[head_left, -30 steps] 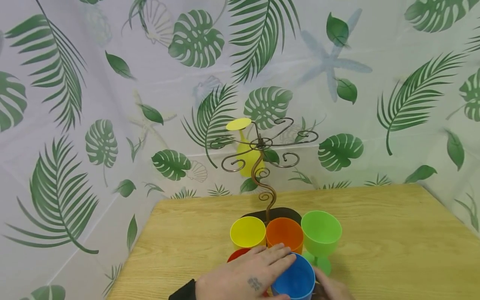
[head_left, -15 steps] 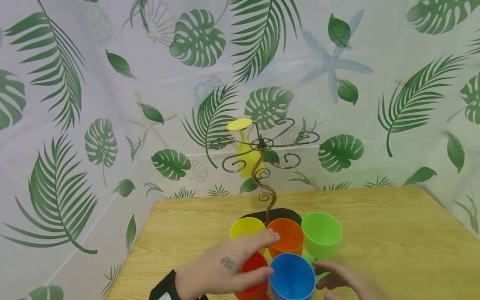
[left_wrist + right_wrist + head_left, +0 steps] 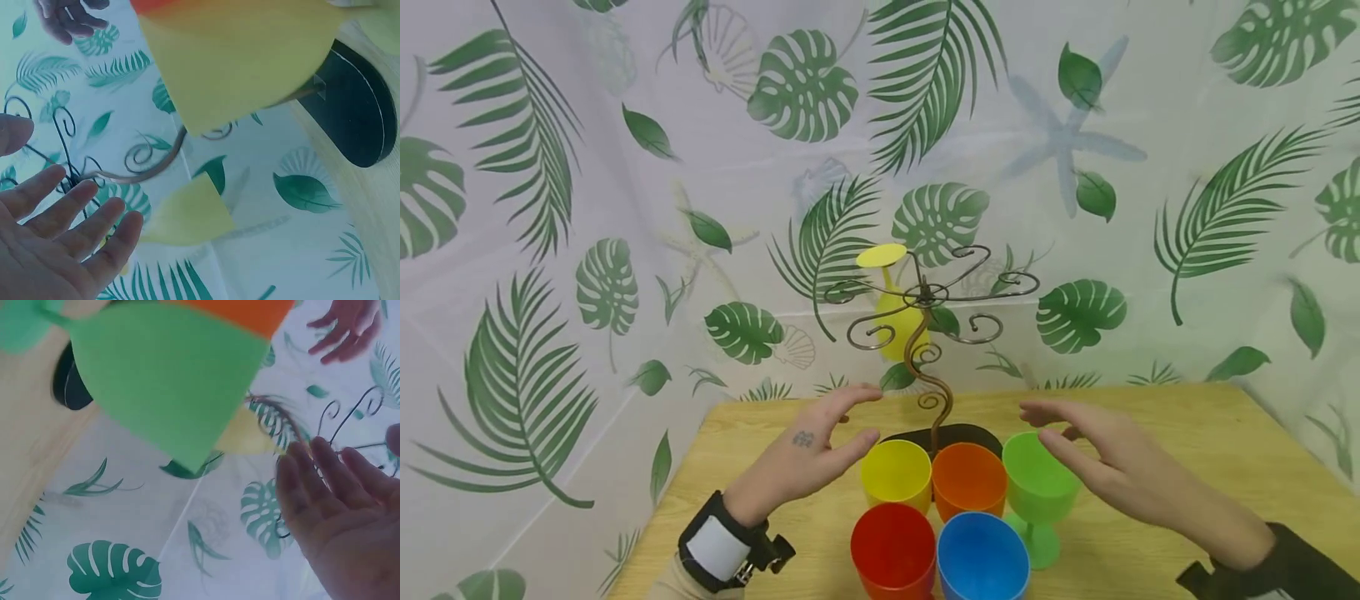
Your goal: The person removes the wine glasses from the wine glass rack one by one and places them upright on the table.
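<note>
My left hand (image 3: 808, 442) is raised left of the upright yellow goblet (image 3: 895, 477), its fingers spread and holding nothing. Over on the right, my right hand (image 3: 1101, 454) hovers by the green goblet (image 3: 1037, 479), fingers loosely extended with nothing in them. An orange goblet (image 3: 970, 482) stands between the yellow and green ones. Closer to me are a red goblet (image 3: 893, 550) and a blue goblet (image 3: 983, 557), both upright. Behind them rises a curly metal stemware rack (image 3: 942, 396); another yellow goblet (image 3: 901, 333) hangs upside down from one of its arms.
The rack's black base (image 3: 973, 433) sits just behind the goblets on the wooden table (image 3: 1187, 467). A leaf-printed white cloth (image 3: 985, 125) encloses the table at the back and sides.
Both hands have come away from around the red and blue goblets. They have risen forward and spread apart to either side of the rack.
</note>
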The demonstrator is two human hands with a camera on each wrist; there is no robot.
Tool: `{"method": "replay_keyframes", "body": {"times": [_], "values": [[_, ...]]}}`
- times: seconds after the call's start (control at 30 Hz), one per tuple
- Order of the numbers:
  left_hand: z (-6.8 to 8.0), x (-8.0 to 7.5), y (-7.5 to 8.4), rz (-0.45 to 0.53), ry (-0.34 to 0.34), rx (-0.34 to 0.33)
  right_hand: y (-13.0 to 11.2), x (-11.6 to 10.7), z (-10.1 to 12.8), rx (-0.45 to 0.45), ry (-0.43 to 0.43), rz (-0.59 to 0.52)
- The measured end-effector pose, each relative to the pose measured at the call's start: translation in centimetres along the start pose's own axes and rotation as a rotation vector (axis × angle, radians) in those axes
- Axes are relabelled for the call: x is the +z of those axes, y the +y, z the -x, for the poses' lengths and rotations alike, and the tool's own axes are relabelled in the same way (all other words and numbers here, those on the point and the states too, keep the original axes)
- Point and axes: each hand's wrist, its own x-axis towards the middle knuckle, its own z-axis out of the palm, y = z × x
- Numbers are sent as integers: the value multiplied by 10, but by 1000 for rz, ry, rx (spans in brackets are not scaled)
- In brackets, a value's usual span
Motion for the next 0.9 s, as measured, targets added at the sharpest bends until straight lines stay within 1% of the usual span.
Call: {"method": "replay_keyframes", "body": {"times": [0.07, 0.17, 0.23, 0.4, 0.47, 0.53, 0.63, 0.73, 0.8, 0.9], "values": [[-2, -1, -9, -10, 24, -11, 6, -3, -13, 37, -72, 11], [-7, -1, -20, -3, 36, -38, 17, -5, -30, 63, -138, 15], [-9, 0, -27, 12, 38, -70, 23, -6, -38, 59, -179, 25], [-14, 5, -43, 46, 44, -171, 36, -3, -66, 62, -279, 98], [-19, 6, -50, 57, 47, -208, 40, -2, -80, 87, -301, 112], [-25, 7, -56, 66, 50, -243, 45, -2, -95, 108, -317, 99], [-37, 7, -64, 84, 54, -293, 54, -2, -119, 167, -328, 97], [-50, 6, -69, 90, 55, -331, 64, 1, -141, 202, -353, 98], [-60, 7, -71, 88, 54, -348, 70, 4, -150, 230, -372, 88], [-73, 8, -73, 92, 51, -396, 76, 10, -161, 211, -374, 56]]}}
